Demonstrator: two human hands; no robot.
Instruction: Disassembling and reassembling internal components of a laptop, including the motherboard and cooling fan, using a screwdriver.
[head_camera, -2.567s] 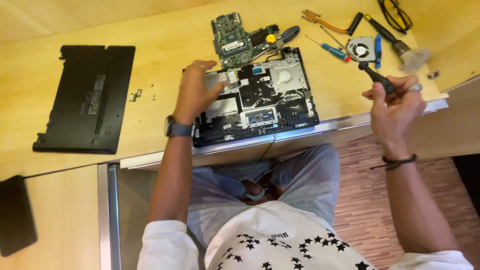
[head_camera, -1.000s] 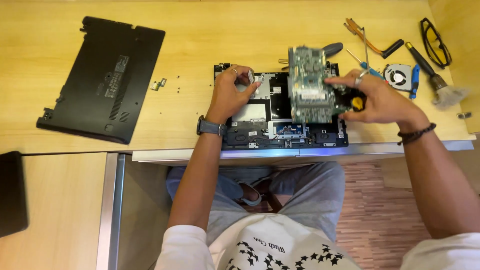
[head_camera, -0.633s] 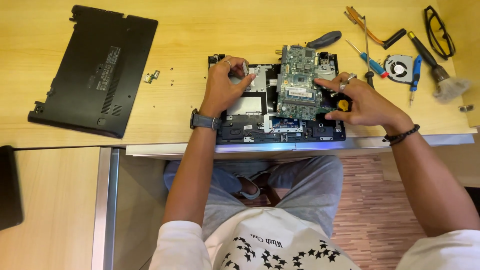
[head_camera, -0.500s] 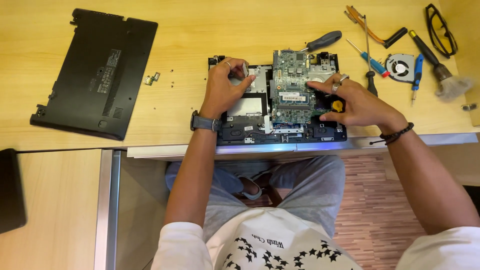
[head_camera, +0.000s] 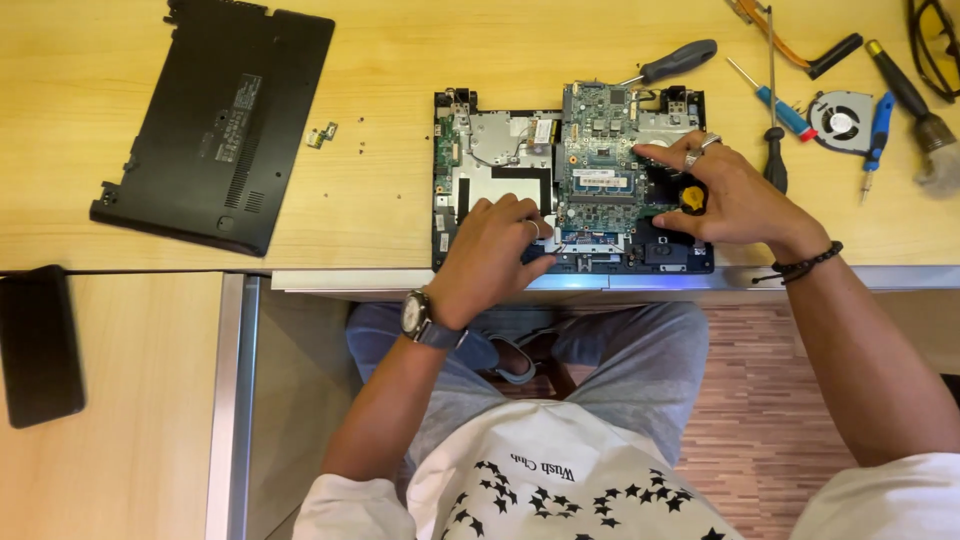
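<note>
An opened black laptop chassis (head_camera: 445, 215) lies at the desk's near edge. A green circuit board (head_camera: 600, 170) sits flat inside it, right of centre. My left hand (head_camera: 492, 255) rests on the chassis with curled fingers, its fingertips touching the board's lower left corner. It holds nothing. My right hand (head_camera: 735, 200) lies on the chassis's right side, its fingertips pressing on the board's right edge. Tucked under its palm is a small screwdriver with a yellow cap (head_camera: 692, 196).
The black bottom cover (head_camera: 215, 120) lies at the far left, with a small bracket and screws (head_camera: 322, 134) beside it. A dark phone (head_camera: 40, 345) sits on the lower desk. Screwdrivers (head_camera: 680, 60), a cooling fan (head_camera: 840, 120), a brush (head_camera: 910, 100) and glasses (head_camera: 935, 50) lie at the right.
My right hand carried the green board from the desk behind the laptop and laid it flat into the chassis. My left hand slid toward the chassis's near edge.
</note>
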